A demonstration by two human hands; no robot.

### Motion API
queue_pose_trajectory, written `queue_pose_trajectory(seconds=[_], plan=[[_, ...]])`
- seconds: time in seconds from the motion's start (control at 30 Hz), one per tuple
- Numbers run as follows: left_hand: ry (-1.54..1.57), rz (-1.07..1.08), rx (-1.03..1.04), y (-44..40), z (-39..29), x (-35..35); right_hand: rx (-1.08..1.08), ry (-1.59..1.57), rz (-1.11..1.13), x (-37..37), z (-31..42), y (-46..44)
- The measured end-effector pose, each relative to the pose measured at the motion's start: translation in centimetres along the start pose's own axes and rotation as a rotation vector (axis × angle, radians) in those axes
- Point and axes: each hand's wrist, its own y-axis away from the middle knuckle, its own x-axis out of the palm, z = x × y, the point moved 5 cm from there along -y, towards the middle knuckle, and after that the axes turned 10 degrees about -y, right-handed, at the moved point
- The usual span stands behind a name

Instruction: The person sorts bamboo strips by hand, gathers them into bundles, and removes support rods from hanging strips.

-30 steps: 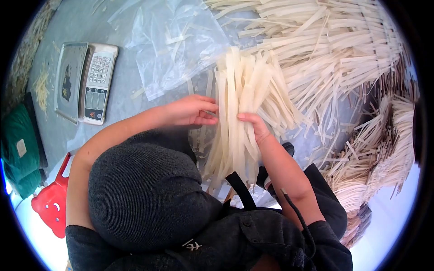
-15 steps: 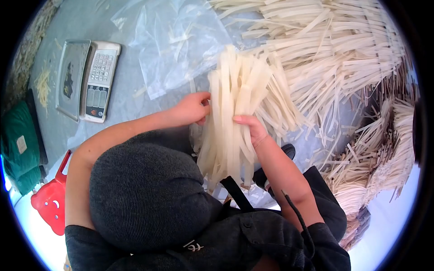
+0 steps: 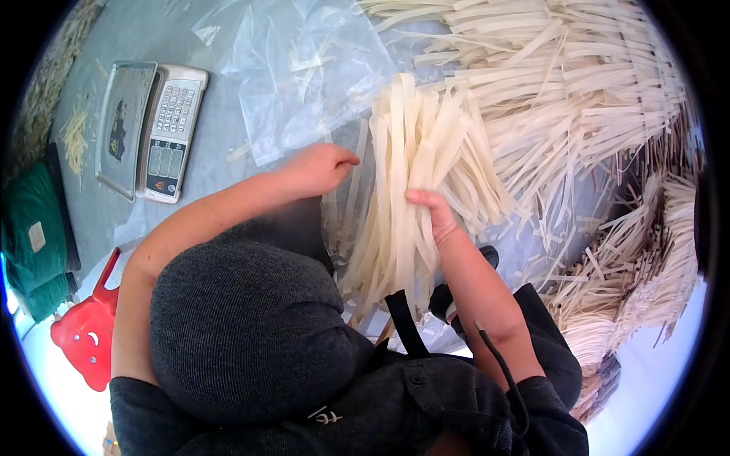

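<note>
A thick bundle of pale, dried wide flat noodles point(image 3: 403, 159) stands fanned out in front of my body. My right hand point(image 3: 435, 213) grips it from the right, thumb laid across the front and the other fingers hidden behind. Just left of the bundle, my left hand point(image 3: 325, 169) is closed in a pinch, its fingertips at a single loose noodle strip point(image 3: 351, 199) that hangs apart from the rest. The lower ends of the bundle spread down towards my lap.
A large heap of the same noodles point(image 3: 547, 83) covers the upper right, with more stacked noodles point(image 3: 608, 281) below. A clear plastic bag point(image 3: 281, 99) lies ahead. Left are a digital scale point(image 3: 171, 125), a green bag point(image 3: 34, 235) and a red plastic seat point(image 3: 87, 342).
The bundle and my right hand have shifted slightly right. My left hand has drawn away from the bundle's left edge, and one strip now stands apart beside it.
</note>
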Motion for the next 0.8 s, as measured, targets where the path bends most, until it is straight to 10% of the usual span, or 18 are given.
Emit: queue_pose_trajectory(seconds=[0.37,0.8], plan=[[-0.776,-0.596,0.079,-0.5,4.4,-2.9,0.058,0.014,0.017,-1.1,0.8,0.5],[0.298,-0.719,-0.004,2.2,5.7,-7.2,0.002,0.528,-0.058,2.8,-0.1,-2.3]])
